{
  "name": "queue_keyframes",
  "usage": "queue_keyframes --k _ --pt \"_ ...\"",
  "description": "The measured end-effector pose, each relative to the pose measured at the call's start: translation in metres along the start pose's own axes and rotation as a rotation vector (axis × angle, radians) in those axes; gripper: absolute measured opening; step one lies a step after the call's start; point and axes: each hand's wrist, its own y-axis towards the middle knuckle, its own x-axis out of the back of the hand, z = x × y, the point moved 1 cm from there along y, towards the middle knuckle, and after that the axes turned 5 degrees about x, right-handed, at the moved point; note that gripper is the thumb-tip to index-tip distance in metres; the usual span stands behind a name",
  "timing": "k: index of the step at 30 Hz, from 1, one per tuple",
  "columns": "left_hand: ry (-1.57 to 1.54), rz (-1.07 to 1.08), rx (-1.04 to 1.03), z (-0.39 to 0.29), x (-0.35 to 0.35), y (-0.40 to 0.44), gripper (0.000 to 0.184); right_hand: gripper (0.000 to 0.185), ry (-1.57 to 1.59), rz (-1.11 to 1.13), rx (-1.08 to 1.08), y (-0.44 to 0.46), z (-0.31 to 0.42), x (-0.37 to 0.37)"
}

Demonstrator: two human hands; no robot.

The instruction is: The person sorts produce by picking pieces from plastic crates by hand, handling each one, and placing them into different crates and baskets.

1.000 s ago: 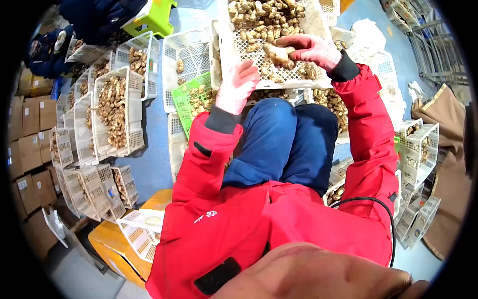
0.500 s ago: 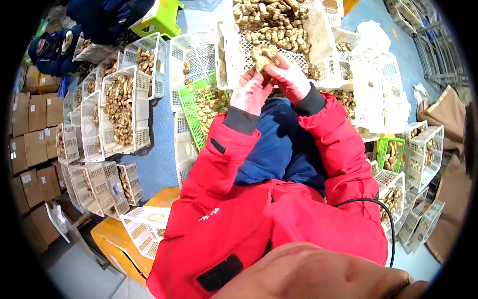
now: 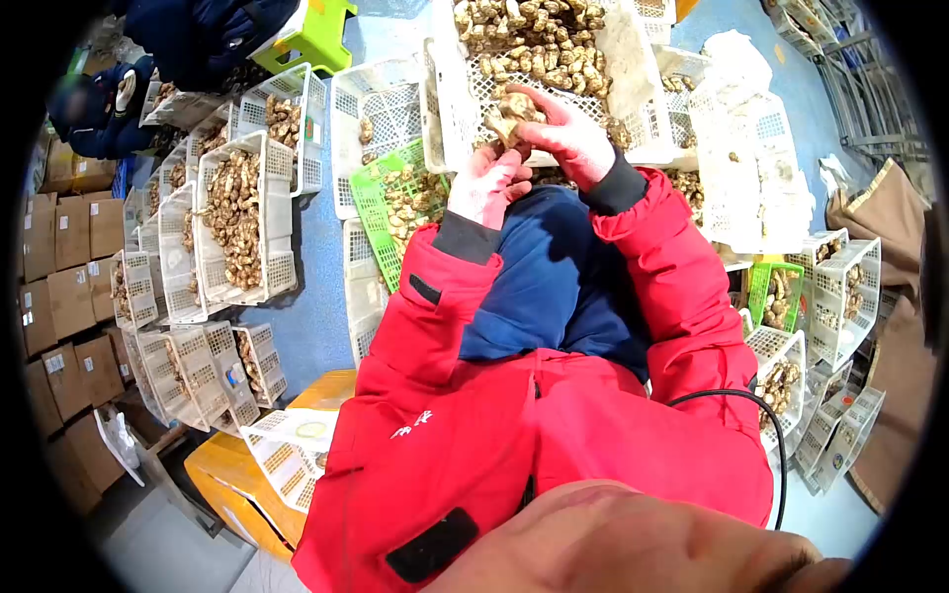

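A pale, brown-patched mushroom (image 3: pixel 512 117) is held up over the near edge of a large white crate (image 3: pixel 647 99). My right hand (image 3: pixel 573 144) is closed around its right side, thumb and fingers gripping it. Just below, my left hand (image 3: pixel 486 190) has its fingers curled in against the lower end of the same mushroom; part of that contact is hidden. More brown-and-white mushrooms (image 3: pixel 544 44) lie heaped in the crate beyond my hands. Beside my left wrist, a green basket (image 3: pixel 371 203) holds smaller pieces.
White baskets of mushrooms (image 3: pixel 233 212) stand stacked at the left, with cardboard boxes (image 3: pixel 74 227) behind. A green stool (image 3: pixel 321 40) and a person in dark clothing (image 3: pixel 213 40) are at upper left. A small green basket (image 3: pixel 774 296) and white baskets stand at right.
The mushroom has turned and tipped between my hands. My right hand has shifted slightly to wrap more around it, while my left hand has dropped a little lower.
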Motion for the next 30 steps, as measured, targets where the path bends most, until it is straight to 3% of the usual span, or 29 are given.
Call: queue_keyframes --k 6,11,12,18,21,22,24,28,30 --pt "0.019 -0.144 0.047 -0.007 0.002 -0.010 0.026 0.040 0.198 -0.037 -0.061 0.003 -0.006 0.007" --pt "-0.026 -0.154 0.055 -0.004 0.009 -0.006 0.025 0.037 0.107 -0.051 -0.114 -0.002 -0.006 0.002" --pt "-0.130 -0.059 0.052 -0.004 0.014 -0.005 0.027 0.038 0.101 -0.054 -0.120 0.000 -0.013 0.005" --pt "0.028 -0.037 0.045 -0.009 0.008 -0.012 0.028 0.043 -0.032 -0.075 -0.092 -0.003 -0.004 -0.005" --pt "0.086 -0.080 0.036 -0.008 0.017 -0.013 0.028 0.041 -0.039 0.086 -0.086 0.003 -0.006 0.004" --pt "0.076 -0.110 0.031 -0.012 0.020 -0.016 0.026 0.041 -0.141 0.013 -0.076 0.006 -0.001 0.011" --pt "0.221 -0.198 -0.056 -0.017 0.043 -0.027 0.020 0.038 -0.257 0.019 -0.005 0.021 0.012 0.044" --pt "0.221 -0.374 -0.234 -0.022 0.132 -0.086 0.015 0.031 -0.381 -0.268 0.045 0.066 0.013 0.143" --pt "0.274 -0.483 -0.189 -0.007 0.216 -0.128 0.009 0.032 -0.720 -0.298 -0.022 0.094 0.001 0.177"
